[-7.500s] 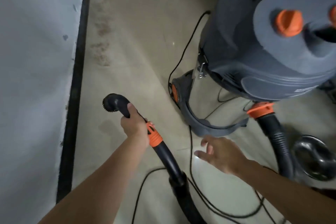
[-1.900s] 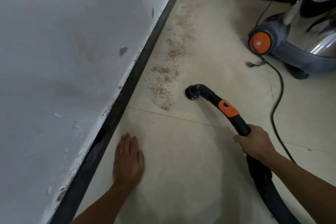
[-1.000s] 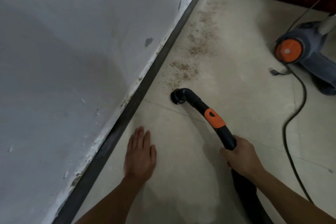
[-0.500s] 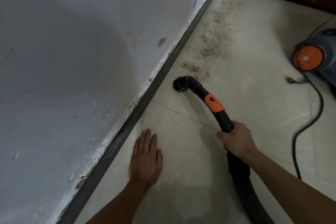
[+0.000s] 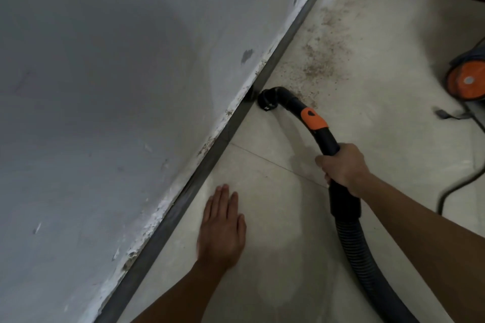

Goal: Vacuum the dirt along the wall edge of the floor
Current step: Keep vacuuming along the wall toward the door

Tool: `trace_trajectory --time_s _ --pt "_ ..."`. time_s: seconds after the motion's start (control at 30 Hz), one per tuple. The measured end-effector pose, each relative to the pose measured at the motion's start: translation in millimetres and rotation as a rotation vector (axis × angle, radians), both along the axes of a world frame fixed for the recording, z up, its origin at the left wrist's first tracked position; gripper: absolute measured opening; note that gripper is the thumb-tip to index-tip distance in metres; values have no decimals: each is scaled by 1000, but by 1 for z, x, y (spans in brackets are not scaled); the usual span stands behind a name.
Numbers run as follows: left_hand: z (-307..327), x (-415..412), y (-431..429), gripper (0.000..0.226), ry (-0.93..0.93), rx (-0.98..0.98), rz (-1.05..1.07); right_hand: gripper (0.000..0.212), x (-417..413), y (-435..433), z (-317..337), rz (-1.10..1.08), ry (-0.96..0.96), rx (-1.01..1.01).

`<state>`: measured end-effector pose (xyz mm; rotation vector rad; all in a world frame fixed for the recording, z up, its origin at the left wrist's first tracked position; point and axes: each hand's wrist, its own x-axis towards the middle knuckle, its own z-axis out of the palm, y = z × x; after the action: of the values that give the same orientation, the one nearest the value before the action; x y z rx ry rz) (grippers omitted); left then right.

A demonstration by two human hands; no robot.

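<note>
The right hand (image 5: 343,165) grips the black wand (image 5: 325,139), fingers curled round the tube just below its orange collar (image 5: 312,119). The ribbed hose (image 5: 359,257) runs from under that hand toward 5 o'clock and leaves the view at the bottom edge.

The wand curves toward 10 o'clock from the grip and ends in the nozzle (image 5: 267,99). The nozzle sits at floor level just beside the dark skirting strip (image 5: 231,126); contact with the strip cannot be confirmed.

The dirt (image 5: 320,60) is a brown granular scatter on the floor (image 5: 393,139). It begins right at the bend of the wand and runs along the wall (image 5: 118,86) toward 1 o'clock from the nozzle. The tile toward 7 o'clock from the nozzle shows no such scatter.

The left hand (image 5: 223,225) lies flat on the floor, palm down, fingers straight and together, holding nothing. It is near the skirting strip, at 7 o'clock from the nozzle and well apart from it.

At 3 o'clock from the nozzle, at the view's right edge, stands the orange wheel (image 5: 467,81) of the vacuum unit. The power cord (image 5: 456,186) curves over the floor below it.
</note>
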<state>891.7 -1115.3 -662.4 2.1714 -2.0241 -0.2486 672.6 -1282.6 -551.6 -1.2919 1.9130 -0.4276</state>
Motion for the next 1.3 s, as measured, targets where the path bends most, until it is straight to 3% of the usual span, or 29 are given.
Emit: trace_trajectory --time_s 0.33,0.7,0.93,1.07,1.17,1.3 --pt "2 -1 1 53 31 -20 1 13 -23 60 19 239 64 81" --pt "1 -3 6 50 87 -57 96 11 -110 183 20 192 75 142" --pt "0 7 15 47 86 -56 105 18 -64 147 5 217 143 6" --pt "1 11 4 37 81 -54 96 20 -28 140 3 348 47 -1" --pt "2 10 -13 39 95 -20 85 15 -46 148 -5 266 -41 17" --pt "1 -6 -43 41 99 -1 64 12 -99 157 -8 49 -5 -33"
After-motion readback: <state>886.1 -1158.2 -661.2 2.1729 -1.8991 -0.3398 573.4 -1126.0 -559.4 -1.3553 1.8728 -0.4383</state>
